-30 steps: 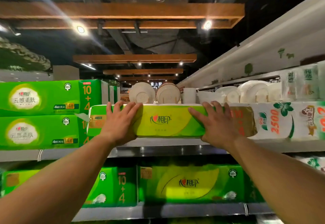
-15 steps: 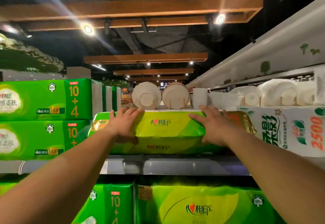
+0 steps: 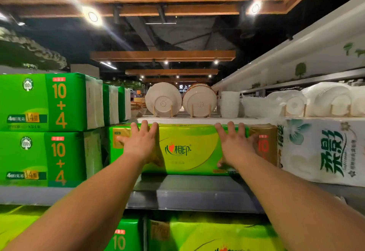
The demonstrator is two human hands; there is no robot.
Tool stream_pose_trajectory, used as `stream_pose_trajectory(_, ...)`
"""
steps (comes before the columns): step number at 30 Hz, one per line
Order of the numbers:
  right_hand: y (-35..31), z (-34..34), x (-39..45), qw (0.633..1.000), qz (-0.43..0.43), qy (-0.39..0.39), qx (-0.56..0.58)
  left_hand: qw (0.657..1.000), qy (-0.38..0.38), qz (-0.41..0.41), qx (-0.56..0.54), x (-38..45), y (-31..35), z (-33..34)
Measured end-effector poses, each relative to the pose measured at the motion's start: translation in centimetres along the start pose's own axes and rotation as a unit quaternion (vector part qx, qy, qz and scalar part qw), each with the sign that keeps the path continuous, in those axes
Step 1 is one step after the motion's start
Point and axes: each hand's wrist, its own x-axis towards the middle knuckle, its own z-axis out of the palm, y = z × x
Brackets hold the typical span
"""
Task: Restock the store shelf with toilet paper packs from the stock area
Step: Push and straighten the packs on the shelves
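Both hands flat and open, left hand (image 3: 141, 144) and right hand (image 3: 236, 145) pressing the yellow-green pack (image 3: 185, 150) front, likely seating it deeper on the shelf (image 3: 197, 193).

Pack (image 3: 185, 148) on shelf (image 3: 197, 191), stacked packs (image 3: 49, 128) left, plates (image 3: 181, 99) behind.

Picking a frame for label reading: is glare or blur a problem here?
Head view: ceiling spotlights throw streaky flare; wide-angle bends the beams; the yellow-green pack under the left hand and right hand reads clearly; small print is soft.
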Motion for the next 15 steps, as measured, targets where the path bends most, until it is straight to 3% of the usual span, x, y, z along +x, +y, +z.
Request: stream_pose_trajectory(15, -0.8, 3.7, 9.1, 1.000, 0.000, -0.027, -0.013, 1.000, -0.023, -0.010, 0.011, 7.7, 0.1, 3.8)
